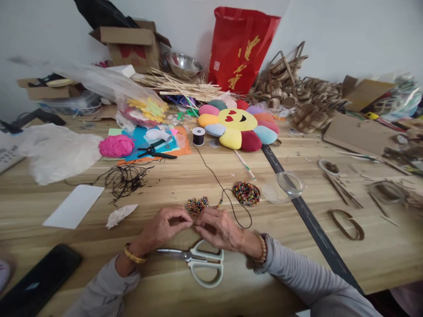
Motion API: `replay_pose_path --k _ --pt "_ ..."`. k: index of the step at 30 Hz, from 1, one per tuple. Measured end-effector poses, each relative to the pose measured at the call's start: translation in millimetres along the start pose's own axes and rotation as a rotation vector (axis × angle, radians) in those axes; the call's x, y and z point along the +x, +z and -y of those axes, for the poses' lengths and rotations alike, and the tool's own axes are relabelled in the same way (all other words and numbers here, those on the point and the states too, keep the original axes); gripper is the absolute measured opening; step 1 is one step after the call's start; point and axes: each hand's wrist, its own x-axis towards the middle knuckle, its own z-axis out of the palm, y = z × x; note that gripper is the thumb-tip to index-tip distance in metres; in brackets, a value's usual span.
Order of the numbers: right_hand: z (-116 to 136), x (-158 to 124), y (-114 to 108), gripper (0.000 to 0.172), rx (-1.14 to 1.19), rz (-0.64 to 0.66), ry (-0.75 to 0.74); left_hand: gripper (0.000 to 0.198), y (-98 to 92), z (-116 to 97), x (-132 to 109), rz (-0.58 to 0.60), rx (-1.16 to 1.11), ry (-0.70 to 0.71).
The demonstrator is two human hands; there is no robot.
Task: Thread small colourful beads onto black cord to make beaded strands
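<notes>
1. From where I stand, the work in hand is a black cord [207,165] with a few beads [218,204] showing on it, lying on the table just beyond the knuckles of the right hand [220,229].

2. The left hand [165,226] has thumb and forefinger pressed together at the tips. Whatever they may pinch is too small for me to make out.

3. The right hand meets it close by, fingers curled and thumb tucked towards the forefinger. Its own back hides the grip, so I cannot tell whether it holds the cord.

4. What looks done: those few beads seem to be threaded. To the right lies a coil of beads [246,193] in many colours; its neat rounds suggest a strand already strung, though I cannot be sure.

5. What looks left: a bead heap [197,205] sits just beyond the fingertips, and I can't tell whether those are loose. By that count, I'd judge this strand to be near its start.

6. The cord makes a loop on the wood and runs up to the spool [198,136], apparently uncut.

7. The scissors [194,258] lie under and just in front of the hands, not held.
</notes>
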Motion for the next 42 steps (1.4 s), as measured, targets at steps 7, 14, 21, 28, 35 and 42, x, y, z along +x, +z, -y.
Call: replay_pose_path --k 7,14,21,28,35,42 --pt "12 2 2 0.012 0.235 -0.076 0.204 0.011 2.0 -8 -2 0.007 0.032 -0.01" --pt "5 12 1 0.003 0.297 -0.052 0.249 0.015 1.2 -14 0 -0.013 0.032 -0.085" --pt "6 24 -15 0.006 0.257 -0.066 0.159 0.02 -14.4 -14 7 -0.068 0.056 -0.093" --pt "3 7 6 0.011 0.175 -0.123 0.044 0.018 -19.1 -1 18 -0.182 0.083 -0.142" --pt "3 4 9 0.012 0.182 -0.12 0.006 0.012 -11.4 19 28 -0.211 0.311 -0.042" --pt "2 6 7 0.011 0.143 -0.061 -0.034 0.013 -7.8 24 34 -0.134 0.389 -0.002"
